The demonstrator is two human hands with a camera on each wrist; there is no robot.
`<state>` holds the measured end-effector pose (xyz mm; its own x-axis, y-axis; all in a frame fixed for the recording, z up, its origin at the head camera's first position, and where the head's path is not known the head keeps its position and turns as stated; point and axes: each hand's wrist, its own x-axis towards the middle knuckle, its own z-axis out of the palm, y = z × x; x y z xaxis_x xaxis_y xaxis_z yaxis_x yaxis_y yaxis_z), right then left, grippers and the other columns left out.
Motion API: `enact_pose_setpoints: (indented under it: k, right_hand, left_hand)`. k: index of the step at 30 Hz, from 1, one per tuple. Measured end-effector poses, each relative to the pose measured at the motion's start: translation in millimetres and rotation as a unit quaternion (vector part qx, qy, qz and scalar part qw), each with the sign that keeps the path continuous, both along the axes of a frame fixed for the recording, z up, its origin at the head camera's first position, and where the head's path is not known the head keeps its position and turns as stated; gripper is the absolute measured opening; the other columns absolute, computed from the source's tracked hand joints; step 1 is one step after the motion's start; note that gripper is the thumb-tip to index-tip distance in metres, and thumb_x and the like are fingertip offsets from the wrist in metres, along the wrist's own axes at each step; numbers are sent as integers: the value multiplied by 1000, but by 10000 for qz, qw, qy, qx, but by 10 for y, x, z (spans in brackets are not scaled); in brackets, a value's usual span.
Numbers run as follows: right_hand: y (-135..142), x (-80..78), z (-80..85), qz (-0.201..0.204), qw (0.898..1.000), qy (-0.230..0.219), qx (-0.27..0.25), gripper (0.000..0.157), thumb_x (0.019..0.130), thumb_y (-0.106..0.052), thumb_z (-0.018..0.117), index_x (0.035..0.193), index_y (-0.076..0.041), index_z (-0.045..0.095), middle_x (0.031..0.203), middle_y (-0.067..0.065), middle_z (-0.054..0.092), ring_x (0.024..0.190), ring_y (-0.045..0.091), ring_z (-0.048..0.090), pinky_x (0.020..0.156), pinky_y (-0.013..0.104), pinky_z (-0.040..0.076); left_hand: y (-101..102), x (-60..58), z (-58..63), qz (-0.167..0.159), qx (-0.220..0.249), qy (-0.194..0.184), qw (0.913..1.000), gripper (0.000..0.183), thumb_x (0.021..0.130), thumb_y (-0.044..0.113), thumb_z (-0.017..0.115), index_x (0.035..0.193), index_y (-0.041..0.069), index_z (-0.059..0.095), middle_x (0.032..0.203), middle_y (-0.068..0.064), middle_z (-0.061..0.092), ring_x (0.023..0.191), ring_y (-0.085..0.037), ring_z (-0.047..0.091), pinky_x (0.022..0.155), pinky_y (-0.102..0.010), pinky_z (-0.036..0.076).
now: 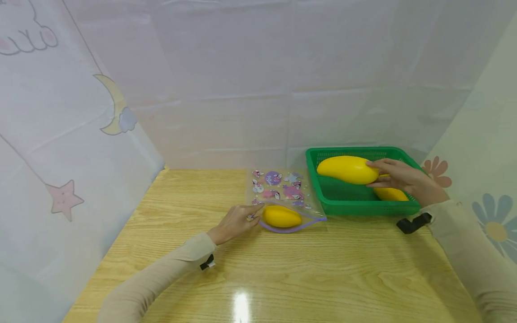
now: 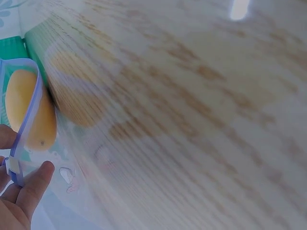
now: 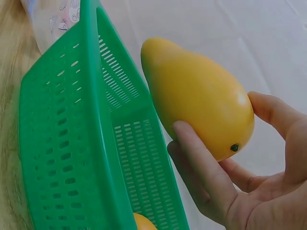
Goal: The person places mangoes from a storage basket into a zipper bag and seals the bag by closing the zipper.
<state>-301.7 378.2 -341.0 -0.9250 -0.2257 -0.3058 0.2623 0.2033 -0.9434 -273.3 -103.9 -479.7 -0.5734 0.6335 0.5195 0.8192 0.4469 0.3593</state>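
My right hand (image 1: 397,177) grips a yellow mango (image 3: 196,96) by its thicker end, above the green basket (image 1: 363,208). Another mango (image 1: 391,194) lies inside that basket, partly covered by the hand in the head view. On the table my left hand (image 1: 236,222) pinches the purple-edged mouth of a clear zip bag (image 1: 278,181) with pink and purple cartoon prints. Inside the bag, close to its opening, rests a third mango (image 1: 282,217). In the left wrist view, a white slider (image 2: 13,165) shows on the bag's edge beside the fingers.
The wooden table (image 1: 210,287) has a bright light reflection near its front. A pale curtain (image 1: 226,89) hangs behind and at the sides, printed with a moon, a star and flowers. The basket stands at the back right, just right of the bag.
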Motion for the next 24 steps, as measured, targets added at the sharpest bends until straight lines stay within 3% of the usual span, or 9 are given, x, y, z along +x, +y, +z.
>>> enact_pose_setpoints:
  k: [5,10,16,24]
  right_hand:
    - [-17,40,16,104,9999,94,39,46,104,-29,52,137,-3,33,122,11,46,99,20,67,91,40,53]
    - [-49,76,42,268,9994,212,91,47,104,-29,51,138,0,32,121,10,48,99,20,67,90,40,53]
    - [-94,128,62,324,9990,279,126,47,105,-27,51,137,2,32,119,10,50,98,22,67,89,40,54]
    - [-173,202,82,402,9985,344,129,46,105,-27,51,136,2,33,122,12,48,99,24,67,89,42,54]
  left_hand:
    - [11,-14,-5,-15,22,-72,10000,43,87,1,73,129,-3,63,99,-16,74,44,-1,37,39,-13,30]
    - [23,-26,-12,-11,23,-58,10000,44,87,1,74,129,-3,63,99,-16,74,48,1,39,40,-13,32]
    - [18,-35,-10,-59,27,-57,10000,46,87,1,73,132,0,62,92,-11,75,42,4,23,38,-13,28]
    - [14,-45,3,-6,-90,-189,9998,43,89,3,72,131,-1,62,100,-14,74,43,4,26,39,-12,30]
